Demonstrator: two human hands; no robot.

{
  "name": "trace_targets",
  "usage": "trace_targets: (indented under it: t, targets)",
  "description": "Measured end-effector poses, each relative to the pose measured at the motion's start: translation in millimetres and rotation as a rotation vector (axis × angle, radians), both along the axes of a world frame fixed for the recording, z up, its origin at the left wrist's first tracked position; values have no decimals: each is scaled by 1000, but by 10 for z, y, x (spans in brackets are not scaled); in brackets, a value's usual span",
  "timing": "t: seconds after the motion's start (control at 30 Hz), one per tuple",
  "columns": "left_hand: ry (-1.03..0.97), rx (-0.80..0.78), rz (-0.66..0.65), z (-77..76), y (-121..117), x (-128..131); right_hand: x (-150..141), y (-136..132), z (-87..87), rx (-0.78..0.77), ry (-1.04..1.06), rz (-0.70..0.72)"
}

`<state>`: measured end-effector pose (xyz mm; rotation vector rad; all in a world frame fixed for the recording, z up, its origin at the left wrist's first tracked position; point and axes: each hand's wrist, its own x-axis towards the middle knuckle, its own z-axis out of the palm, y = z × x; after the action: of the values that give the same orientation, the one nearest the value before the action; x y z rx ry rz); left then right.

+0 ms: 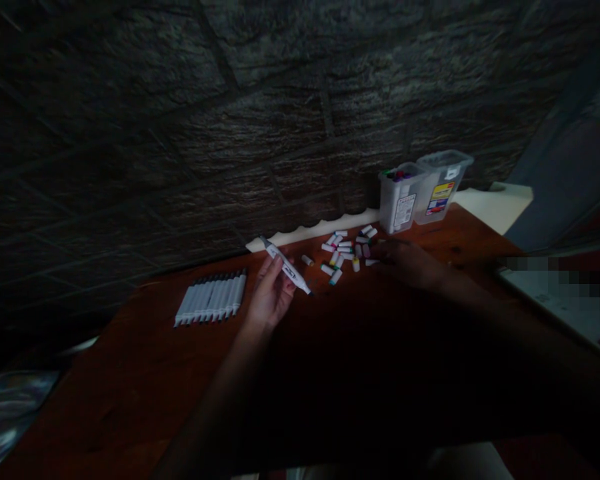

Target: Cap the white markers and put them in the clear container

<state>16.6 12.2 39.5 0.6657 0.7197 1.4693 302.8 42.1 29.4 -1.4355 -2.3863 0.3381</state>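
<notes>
My left hand (pixel 271 293) is closed around a white marker (pixel 286 268), which is held at a slant with both dark ends bare of caps. To its left, a row of white markers (pixel 211 298) lies side by side on the wooden table. A loose pile of small white marker caps (pixel 337 253) with coloured ends is spread to the right of the held marker. My right hand (pixel 405 261) reaches in at the right edge of this pile, fingers stretched out and touching or just over the caps; dim light blurs the fingertips.
Two clear plastic containers stand at the back right: one container (pixel 397 200) has coloured markers in it, the other container (pixel 443 190) bears a yellow label. A dark stone-textured wall (pixel 260 133) rises behind the wooden table (pixel 145 373). A pale wavy-edged strip (pixel 310 231) runs along the wall.
</notes>
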Motion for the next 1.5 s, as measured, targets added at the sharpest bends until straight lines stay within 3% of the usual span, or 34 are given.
trace_targets:
  t: [0.1, 0.37, 0.5, 0.6, 0.77, 1.17, 1.5]
  targets:
    - [0, -4, -14, -2, 1, 7, -28, -19, -42, 27, 93, -21]
    - [-18, -15, -24, 11, 6, 21, -75, 11, -139, 86, 53, 57]
    - [-18, -1, -28, 1, 10, 18, -89, 18, -114, 138, 108, 32]
    - [-11, 8, -23, -6, 8, 17, -123, -19, -39, 165, 268, 7]
    - [29, 14, -21, -24, 14, 19, -198, -122, 67, 87, 488, 90]
    - [41, 55, -38, -18, 2, 36, -320, -203, 46, -282, 879, 195]
    - [56, 44, -33, -21, 4, 48, -336, -210, 89, -217, 906, 144]
